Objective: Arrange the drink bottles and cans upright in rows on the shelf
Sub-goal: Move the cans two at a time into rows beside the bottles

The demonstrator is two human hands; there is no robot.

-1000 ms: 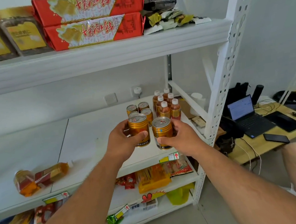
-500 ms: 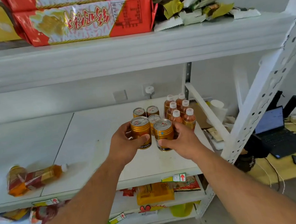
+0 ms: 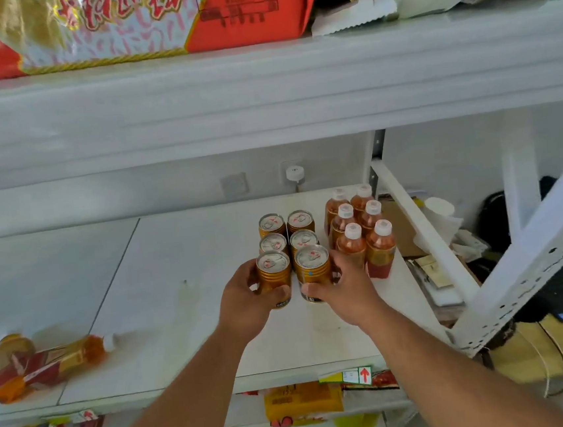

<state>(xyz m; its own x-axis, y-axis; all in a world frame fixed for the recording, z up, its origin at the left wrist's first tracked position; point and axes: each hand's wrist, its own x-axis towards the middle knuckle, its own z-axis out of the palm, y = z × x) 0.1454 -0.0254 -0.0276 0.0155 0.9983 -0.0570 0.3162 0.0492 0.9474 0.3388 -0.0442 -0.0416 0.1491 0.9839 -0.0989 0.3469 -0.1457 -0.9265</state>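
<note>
White metal shelving [image 3: 261, 88] stands against a pale wall [image 3: 134, 196]; a yellow-topped desk [image 3: 528, 358] sits beside it.

**Both arms reaching forward, each hand gripping**

The left hand [image 3: 247, 299] and right hand [image 3: 344, 291] are reaching out side by side, forearms converging from below. Each is curling its fingers and thumb around its own load, thumbs facing inward.

Cans [image 3: 288, 243] on shelf [image 3: 191, 291], bottles [image 3: 360, 226] just right, apparently two bottles lying [image 3: 43, 363] far left
</note>
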